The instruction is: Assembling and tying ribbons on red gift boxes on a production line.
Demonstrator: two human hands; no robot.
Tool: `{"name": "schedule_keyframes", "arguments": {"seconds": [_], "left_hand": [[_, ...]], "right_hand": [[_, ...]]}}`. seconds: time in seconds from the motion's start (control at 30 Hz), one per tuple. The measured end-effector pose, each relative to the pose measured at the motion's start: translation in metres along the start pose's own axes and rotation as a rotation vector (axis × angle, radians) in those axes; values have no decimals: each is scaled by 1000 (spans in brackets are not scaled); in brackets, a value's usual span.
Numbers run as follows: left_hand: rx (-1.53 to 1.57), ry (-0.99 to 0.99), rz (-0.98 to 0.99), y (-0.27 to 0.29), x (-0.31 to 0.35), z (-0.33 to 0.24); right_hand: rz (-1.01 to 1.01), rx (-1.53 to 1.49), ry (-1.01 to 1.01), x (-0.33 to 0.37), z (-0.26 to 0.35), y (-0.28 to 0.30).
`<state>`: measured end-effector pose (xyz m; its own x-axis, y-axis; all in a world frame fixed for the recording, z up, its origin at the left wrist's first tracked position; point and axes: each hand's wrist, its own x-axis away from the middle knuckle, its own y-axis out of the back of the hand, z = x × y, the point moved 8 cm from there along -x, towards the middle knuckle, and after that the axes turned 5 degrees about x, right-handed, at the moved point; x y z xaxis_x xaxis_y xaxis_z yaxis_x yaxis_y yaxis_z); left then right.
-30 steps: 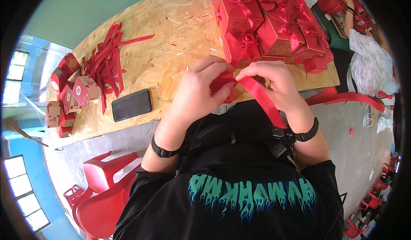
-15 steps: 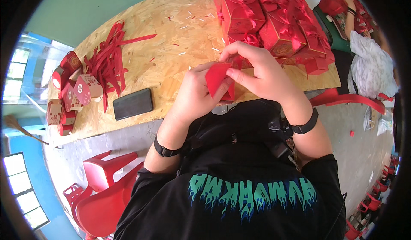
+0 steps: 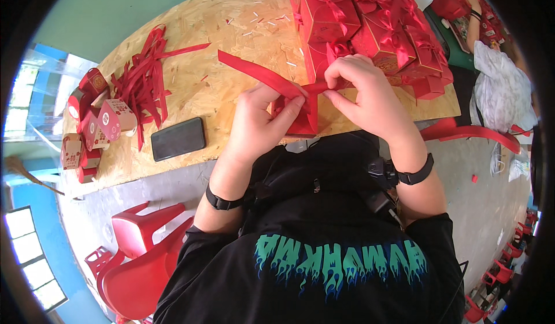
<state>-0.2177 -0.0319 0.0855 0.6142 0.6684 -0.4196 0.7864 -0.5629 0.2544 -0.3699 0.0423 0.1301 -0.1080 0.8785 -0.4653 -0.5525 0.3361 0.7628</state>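
A red ribbon (image 3: 254, 69) stretches between my two hands, above a small red gift box (image 3: 303, 121) at the table's near edge. My left hand (image 3: 269, 107) pinches the ribbon between thumb and fingers, and one loose end sticks out up and to the left. With thumb and fingertips, my right hand (image 3: 358, 87) grips the ribbon on the other side of the box. The left hand partly covers the box. Whether the ribbon is knotted under the fingers cannot be seen.
Many ribbon-tied red gift boxes (image 3: 381, 41) are piled at the back right. Loose red ribbons (image 3: 144, 81), a black phone (image 3: 178, 139) and small red-and-white boxes (image 3: 115, 119) lie at the left. Red chairs (image 3: 139, 266) stand below. Another person (image 3: 500, 87) sits at the far right.
The ribbon's loose end now extends up and left past my left hand. My right hand has moved right, drawing the ribbon taut, and more of the box shows.
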Motion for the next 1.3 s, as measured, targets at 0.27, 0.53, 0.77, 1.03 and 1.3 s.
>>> {"name": "schedule_keyframes", "arguments": {"seconds": [0.27,0.53,0.77,1.03,1.3], "left_hand": [[20,1,-37,3,1,2],[-29,-7,-63,3,1,1],[-55,-18,7,-2,2,-4],[-36,25,-79,3,5,-3],[-117,1,-126,9,5,6]], "right_hand": [[-21,143,-81,10,2,4],[-146,429,75,12,39,30],[-59,-146,-23,3,21,-9],[85,-271,-156,-1,13,-27],[1,-112,43,0,28,-29]]}}
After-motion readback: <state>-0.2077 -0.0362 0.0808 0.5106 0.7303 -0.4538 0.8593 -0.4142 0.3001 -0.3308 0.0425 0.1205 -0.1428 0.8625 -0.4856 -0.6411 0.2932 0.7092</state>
